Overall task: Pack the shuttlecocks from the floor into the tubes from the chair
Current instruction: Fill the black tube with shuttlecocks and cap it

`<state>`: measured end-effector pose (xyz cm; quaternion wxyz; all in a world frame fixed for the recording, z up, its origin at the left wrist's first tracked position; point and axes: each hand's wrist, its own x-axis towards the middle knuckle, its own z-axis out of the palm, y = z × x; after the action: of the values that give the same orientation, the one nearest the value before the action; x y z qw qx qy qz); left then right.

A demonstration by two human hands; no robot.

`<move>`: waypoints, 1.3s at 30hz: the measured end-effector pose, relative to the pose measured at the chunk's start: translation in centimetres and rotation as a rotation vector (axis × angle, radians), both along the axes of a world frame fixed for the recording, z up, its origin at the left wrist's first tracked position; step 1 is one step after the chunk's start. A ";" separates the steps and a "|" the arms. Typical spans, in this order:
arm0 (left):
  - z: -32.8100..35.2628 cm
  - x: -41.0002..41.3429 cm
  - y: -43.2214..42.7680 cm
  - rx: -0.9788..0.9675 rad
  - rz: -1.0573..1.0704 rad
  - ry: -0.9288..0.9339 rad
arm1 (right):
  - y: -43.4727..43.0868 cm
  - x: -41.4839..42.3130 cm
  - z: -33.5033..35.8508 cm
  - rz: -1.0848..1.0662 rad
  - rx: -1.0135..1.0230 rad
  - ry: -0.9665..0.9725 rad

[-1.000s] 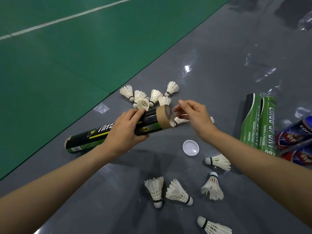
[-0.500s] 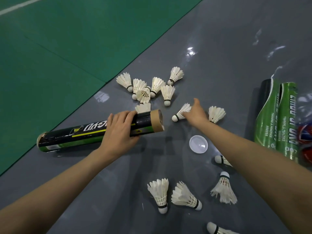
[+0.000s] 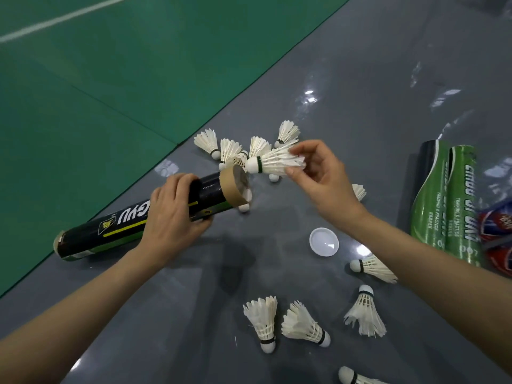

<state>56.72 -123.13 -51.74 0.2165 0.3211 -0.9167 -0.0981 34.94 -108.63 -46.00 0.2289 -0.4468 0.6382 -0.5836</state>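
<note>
My left hand [image 3: 173, 212] grips a long black tube [image 3: 116, 225] held above the grey floor, its brown open mouth [image 3: 235, 187] facing right. My right hand [image 3: 321, 178] pinches a white shuttlecock [image 3: 274, 163] by its feathers, cork end pointing at the tube's mouth and just short of it. Several more shuttlecocks lie on the floor: a cluster behind the tube [image 3: 230, 148] and others near me [image 3: 263, 320], [image 3: 304, 325], [image 3: 364, 314], [image 3: 372, 268].
A white round cap [image 3: 324, 241] lies on the grey floor between my arms. Two green tubes [image 3: 446, 203] lie at the right, with red and blue tubes [image 3: 498, 239] beyond them at the edge. Green court matting [image 3: 97, 92] covers the left.
My right hand picked a shuttlecock off the floor and brought it up to the tube's mouth. The left hand lifted and tilted the tube toward it.
</note>
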 end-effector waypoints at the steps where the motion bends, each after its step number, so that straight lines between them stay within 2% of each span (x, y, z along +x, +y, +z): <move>1: 0.6 0.2 0.3 -0.003 -0.019 0.013 | 0.4 0.7 0.8 0.047 0.020 0.124; 2: 1.1 0.4 0.5 -0.006 -0.041 0.022 | 0.5 1.3 1.2 0.090 0.052 0.242; 4: 2.4 0.5 1.4 -0.009 -0.083 0.033 | 0.6 2.7 1.7 0.172 0.137 0.310; 6: 3.6 0.3 2.1 0.006 -0.109 0.037 | 0.6 3.9 2.5 0.199 0.185 0.171; 8: 4.8 0.2 2.8 0.036 -0.111 0.048 | 0.9 4.8 3.8 0.135 0.189 0.004; 10: 5.6 0.2 3.4 0.045 -0.122 0.048 | 1.3 5.0 5.1 0.142 0.281 -0.050; 13: 6.7 0.1 4.8 0.019 -0.185 0.026 | 2.5 5.0 6.4 0.343 0.501 -0.051; 17: 7.5 -0.6 7.2 -0.018 -0.290 0.050 | 3.8 4.1 7.1 0.550 0.532 -0.348; 19: 7.1 -1.0 8.3 -0.019 -0.345 0.024 | 4.9 3.4 6.8 0.590 0.593 -0.424; 21: 6.7 -1.7 9.1 0.007 -0.365 -0.018 | 6.1 2.8 6.0 0.487 0.609 -0.478; 24: 6.2 -3.1 9.3 0.139 -0.305 -0.160 | 7.8 2.0 4.2 0.066 0.480 -0.514; 26: 5.2 -3.2 9.2 0.192 -0.294 -0.249 | 9.5 1.4 2.9 -0.113 0.505 -0.448; 28: 3.9 -2.7 9.4 0.211 -0.303 -0.326 | 11.6 1.0 1.1 -0.119 0.615 -0.321; 30: 2.7 -1.7 9.3 0.243 -0.287 -0.397 | 13.2 1.6 -0.9 0.015 0.761 -0.062; 33: 2.2 -0.5 8.0 0.338 -0.194 -0.399 | 13.2 4.1 -3.1 0.353 0.913 0.391; 35: 2.2 0.3 7.2 0.390 -0.143 -0.357 | 12.2 6.2 -4.2 0.487 0.926 0.506; 39: 2.4 1.9 6.7 0.405 -0.116 -0.297 | 9.5 9.1 -7.6 0.591 0.933 0.621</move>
<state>58.64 -116.44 -49.36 0.0046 0.3157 -0.9170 -0.2438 44.04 -99.16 -53.61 0.3552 -0.6059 0.7119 0.0008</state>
